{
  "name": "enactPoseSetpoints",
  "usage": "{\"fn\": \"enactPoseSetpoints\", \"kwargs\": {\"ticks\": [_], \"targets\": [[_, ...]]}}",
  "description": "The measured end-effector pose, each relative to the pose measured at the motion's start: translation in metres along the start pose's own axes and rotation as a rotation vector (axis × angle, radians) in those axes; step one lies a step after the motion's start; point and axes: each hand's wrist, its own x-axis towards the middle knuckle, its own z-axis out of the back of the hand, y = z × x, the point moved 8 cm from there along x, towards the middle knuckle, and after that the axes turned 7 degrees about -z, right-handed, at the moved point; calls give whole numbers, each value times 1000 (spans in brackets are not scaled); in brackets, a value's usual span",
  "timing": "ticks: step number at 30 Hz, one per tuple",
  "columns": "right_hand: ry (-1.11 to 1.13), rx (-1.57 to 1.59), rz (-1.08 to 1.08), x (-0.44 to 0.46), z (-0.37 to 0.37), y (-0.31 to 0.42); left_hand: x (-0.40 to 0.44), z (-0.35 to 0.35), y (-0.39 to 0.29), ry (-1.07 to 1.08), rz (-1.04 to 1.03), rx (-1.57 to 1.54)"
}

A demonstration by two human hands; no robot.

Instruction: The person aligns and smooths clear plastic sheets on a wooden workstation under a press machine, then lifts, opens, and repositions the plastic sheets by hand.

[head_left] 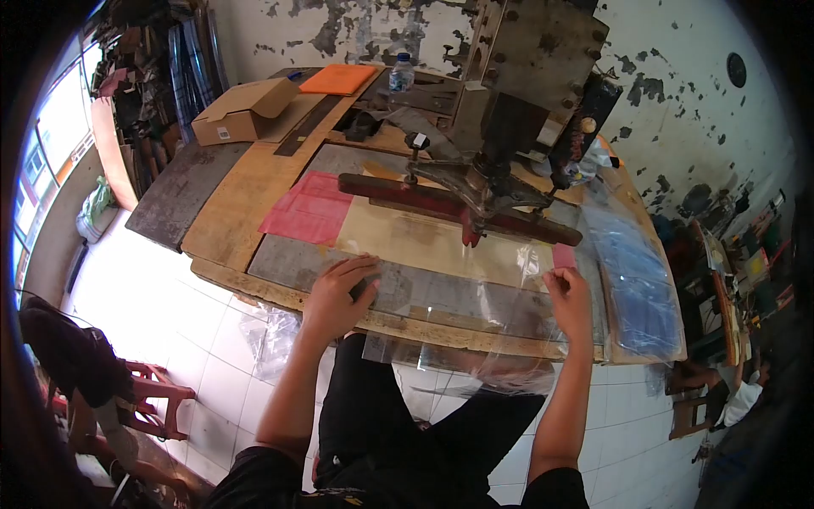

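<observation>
A clear plastic sheet (487, 318) lies over the front of the press bed and hangs past its edge. My left hand (341, 293) rests on its left part, fingers spread a little. My right hand (567, 293) pinches the sheet's right side beside a small pink patch (563, 256). Beyond the hands, a cream strip (415, 236) runs across the grey metal bed (288, 261), with a pink sheet (307, 208) at its left end. The red bar (458, 208) of the press stands above the strip.
An open cardboard box (242, 112), an orange stack (339, 80) and a water bottle (401, 73) are at the back. Blue-tinted plastic sheets (636, 280) lie at the right. A red stool (161, 399) stands at lower left. Other people sit at both sides.
</observation>
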Motion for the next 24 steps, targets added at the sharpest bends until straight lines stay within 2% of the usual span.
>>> {"fn": "enactPoseSetpoints", "kwargs": {"ticks": [4,7,11,13,14,15,16,17,19,24], "targets": [[-28,136,33,-48,26,35,-1,0,4,9,99,-45],[-23,138,71,-74,51,39,2,7,-2,-58,95,-40],[6,270,73,-104,83,33,6,-2,-5,18,23,114],[24,322,58,-113,94,20,10,-11,-28,98,-30,-63],[-12,393,84,-116,101,16,10,-15,-36,93,-26,-59],[-49,465,109,-118,108,13,10,-19,-46,68,-36,-194],[-67,455,92,-119,113,9,11,-20,-54,41,-48,-330],[-65,456,97,-119,111,9,12,-16,-60,36,-47,-328],[-133,488,31,-119,111,4,11,-26,-67,188,177,-810],[-136,523,-36,-113,96,-6,15,-5,-85,55,187,-870]]}}
